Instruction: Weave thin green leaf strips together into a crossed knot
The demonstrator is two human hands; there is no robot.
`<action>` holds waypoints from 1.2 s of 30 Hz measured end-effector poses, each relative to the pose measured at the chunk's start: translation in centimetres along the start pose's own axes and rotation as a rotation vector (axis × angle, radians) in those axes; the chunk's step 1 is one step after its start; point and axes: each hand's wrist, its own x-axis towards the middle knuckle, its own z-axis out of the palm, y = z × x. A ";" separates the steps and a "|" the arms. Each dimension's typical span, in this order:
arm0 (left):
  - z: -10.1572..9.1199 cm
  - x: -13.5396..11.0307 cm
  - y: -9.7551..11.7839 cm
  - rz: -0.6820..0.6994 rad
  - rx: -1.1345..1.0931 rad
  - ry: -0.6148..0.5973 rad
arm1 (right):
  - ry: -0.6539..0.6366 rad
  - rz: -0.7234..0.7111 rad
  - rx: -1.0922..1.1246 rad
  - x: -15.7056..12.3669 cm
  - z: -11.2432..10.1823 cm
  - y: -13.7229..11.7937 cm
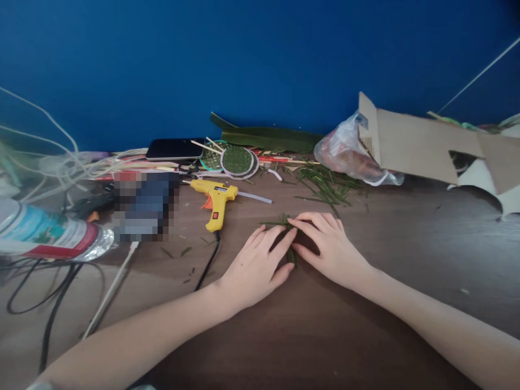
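Narrow green leaf strips (291, 258), crossing one another, lie on the table between my two hands and are partly covered by the fingers. My left hand (257, 266) comes in from the left, its fingertips pressing on the strips. From the right, my right hand (330, 246) grips the strips at their upper part between index finger and thumb. The fingertips of both hands nearly meet. Left of them, a yellow glue gun (219, 201) rests on its side with a translucent glue stick (255, 197) poking out of its back.
Cut green strips (325, 187) are piled behind my hands, near a long leaf (268, 139) and round woven pieces (238, 161). A cardboard box (422, 143) and plastic bag (345, 149) stand at right. A black phone (174, 149), bottle (52, 230) and cables (52, 325) occupy the left.
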 end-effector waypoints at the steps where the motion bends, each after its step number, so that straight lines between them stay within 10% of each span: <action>1: 0.0 0.0 0.0 -0.002 0.006 0.010 | 0.005 -0.002 -0.004 0.0 0.0 0.0; 36: -0.2 0.5 -0.6 0.017 0.099 0.101 | 0.020 -0.060 -0.009 0.6 0.2 0.3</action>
